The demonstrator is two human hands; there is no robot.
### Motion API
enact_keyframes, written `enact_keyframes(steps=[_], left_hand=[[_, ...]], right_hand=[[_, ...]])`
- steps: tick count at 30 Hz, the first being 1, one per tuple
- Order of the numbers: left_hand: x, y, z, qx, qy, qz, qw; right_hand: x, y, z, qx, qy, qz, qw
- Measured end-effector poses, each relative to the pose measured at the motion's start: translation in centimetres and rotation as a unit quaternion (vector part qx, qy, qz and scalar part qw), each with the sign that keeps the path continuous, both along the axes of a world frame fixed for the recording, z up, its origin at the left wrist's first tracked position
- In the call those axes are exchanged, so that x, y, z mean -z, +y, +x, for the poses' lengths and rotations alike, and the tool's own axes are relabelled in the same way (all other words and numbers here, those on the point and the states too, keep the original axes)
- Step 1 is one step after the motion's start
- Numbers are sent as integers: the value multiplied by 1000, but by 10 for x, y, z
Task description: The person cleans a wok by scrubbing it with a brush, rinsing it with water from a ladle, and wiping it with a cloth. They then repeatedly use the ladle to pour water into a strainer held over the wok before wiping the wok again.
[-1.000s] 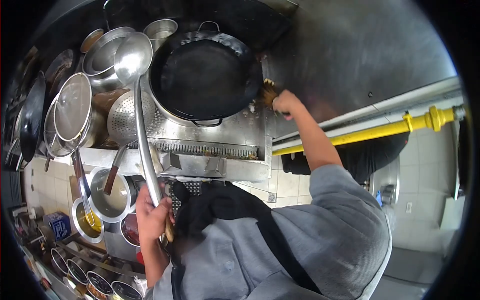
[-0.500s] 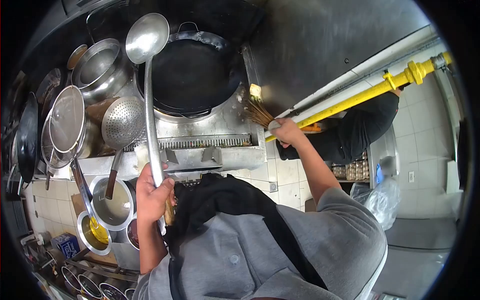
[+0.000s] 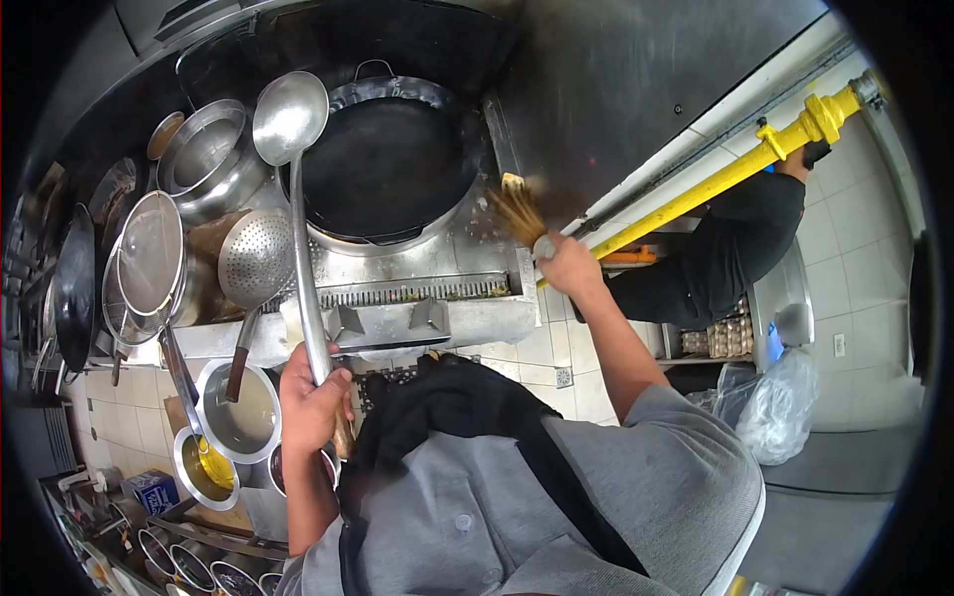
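My left hand [image 3: 312, 402] is wrapped round the lower handle of a long metal ladle [image 3: 290, 121]. The ladle points away from me, its bowl up by the left edge of a large black wok [image 3: 393, 164] on the range. In my right hand [image 3: 570, 268] is a bamboo wok brush [image 3: 518, 219], gripped at its bound end. Its bristles, smeared by motion, are over the steel stove top [image 3: 457, 253] right of the wok. A small pale piece [image 3: 512, 183] shows at the bristle tips.
On the left stand a perforated skimmer [image 3: 254, 260], a mesh strainer [image 3: 149, 253] and stacked metal bowls [image 3: 204, 149]. Lower left are a pot [image 3: 241, 417] and a bowl with yellow contents [image 3: 215, 465]. A yellow pipe [image 3: 696, 204] crosses the right, with another person's dark sleeve [image 3: 730, 248] behind it.
The brush bristles have swung slightly and now blur, with my right hand still round the bound end. The whole view has shifted a little. My left hand keeps hold of the ladle.
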State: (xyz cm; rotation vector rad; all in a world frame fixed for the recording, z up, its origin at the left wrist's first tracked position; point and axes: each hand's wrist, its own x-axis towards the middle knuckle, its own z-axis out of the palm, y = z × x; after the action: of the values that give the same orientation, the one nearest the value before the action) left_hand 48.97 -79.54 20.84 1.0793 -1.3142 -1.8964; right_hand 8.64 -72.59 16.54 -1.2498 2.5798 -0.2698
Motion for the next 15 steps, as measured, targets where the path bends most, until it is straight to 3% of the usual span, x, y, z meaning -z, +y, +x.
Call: enact_keyframes(steps=[4, 8, 10, 12, 15], left_hand=[[1, 2, -4, 7, -6, -4, 1000], [2, 9, -4, -2, -3, 15, 1000], [5, 8, -6, -3, -1, 16, 1000], [6, 7, -8, 1, -14, 8, 1000], [5, 4, -8, -3, -8, 12, 1000]], right_hand=[[1, -11, -15, 4, 13, 49, 999], [-15, 10, -7, -93, 17, -38, 995], [-31, 11, -2, 63, -121, 23, 990], [-6, 17, -17, 52, -148, 26, 987], [-14, 21, -5, 40, -210, 15, 977]])
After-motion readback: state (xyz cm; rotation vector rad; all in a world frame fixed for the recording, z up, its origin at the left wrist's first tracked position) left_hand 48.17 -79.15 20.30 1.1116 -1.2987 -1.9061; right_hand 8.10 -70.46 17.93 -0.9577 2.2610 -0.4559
